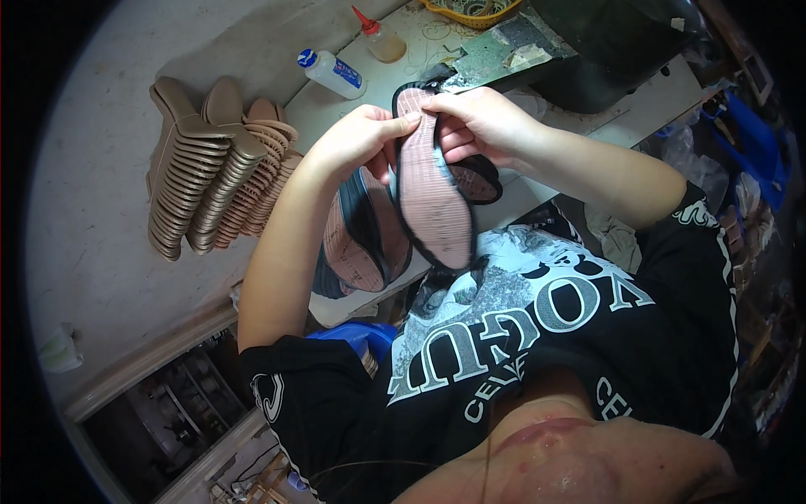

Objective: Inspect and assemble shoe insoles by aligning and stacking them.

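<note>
A long shoe insole (432, 202), pinkish with fine ribbing and a black bound edge, hangs in front of my chest. Its narrow upper end is pinched by both hands. My left hand (361, 143) grips its left edge, thumb on the face and fingers curled behind. On the opposite edge my right hand (487, 122) has its thumb near the tip and the other fingers bent underneath. More pink pieces with black edging (357, 244) lie on the table below my left hand. Another dark-edged piece (478, 181) shows partly behind the held one.
Stacked beige and pink insoles (193, 168) stand at the left. Beyond my hands are a white bottle with a blue cap (332, 74), a red-nozzled squeeze bottle (384, 42) and a yellow basket (478, 12). A dark green and black machine (588, 55) sits at the far right.
</note>
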Motion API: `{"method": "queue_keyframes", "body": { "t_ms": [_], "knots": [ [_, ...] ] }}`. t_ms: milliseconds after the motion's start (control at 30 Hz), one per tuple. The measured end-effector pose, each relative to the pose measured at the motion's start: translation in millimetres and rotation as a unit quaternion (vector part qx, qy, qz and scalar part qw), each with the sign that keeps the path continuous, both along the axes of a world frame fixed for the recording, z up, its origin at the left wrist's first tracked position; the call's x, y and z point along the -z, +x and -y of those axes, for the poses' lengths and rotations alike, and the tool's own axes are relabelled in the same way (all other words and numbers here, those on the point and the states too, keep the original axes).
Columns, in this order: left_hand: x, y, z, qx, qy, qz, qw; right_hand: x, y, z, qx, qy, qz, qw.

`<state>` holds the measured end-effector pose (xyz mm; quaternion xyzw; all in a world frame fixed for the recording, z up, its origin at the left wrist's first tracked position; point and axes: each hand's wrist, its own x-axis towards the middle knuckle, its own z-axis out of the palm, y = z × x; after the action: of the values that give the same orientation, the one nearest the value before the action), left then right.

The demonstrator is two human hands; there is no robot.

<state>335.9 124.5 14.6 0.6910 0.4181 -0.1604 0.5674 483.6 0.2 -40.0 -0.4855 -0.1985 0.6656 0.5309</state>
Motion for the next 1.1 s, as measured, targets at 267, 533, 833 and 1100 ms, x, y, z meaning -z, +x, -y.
{"method": "queue_keyframes", "body": {
  "t_ms": [267,533,833,1100],
  "knots": [
    [17.8,2.8,1.4,-0.088,-0.088,0.070,0.990,-12.1,43.3,44.5,-0.201,0.065,0.047,0.976],
    [15.5,9.4,-13.5,-0.085,0.010,0.061,0.995,12.4,43.4,56.2,-0.063,0.057,0.056,0.995],
    [44.4,-51.0,-47.5,-0.152,-0.033,0.151,0.976,23.8,-3.3,22.1,-0.122,0.185,0.150,0.963],
    [64.7,-112.4,62.8,0.055,0.578,-0.132,0.804,85.1,-47.1,46.1,-0.150,0.176,0.603,0.763]
  ]
}}
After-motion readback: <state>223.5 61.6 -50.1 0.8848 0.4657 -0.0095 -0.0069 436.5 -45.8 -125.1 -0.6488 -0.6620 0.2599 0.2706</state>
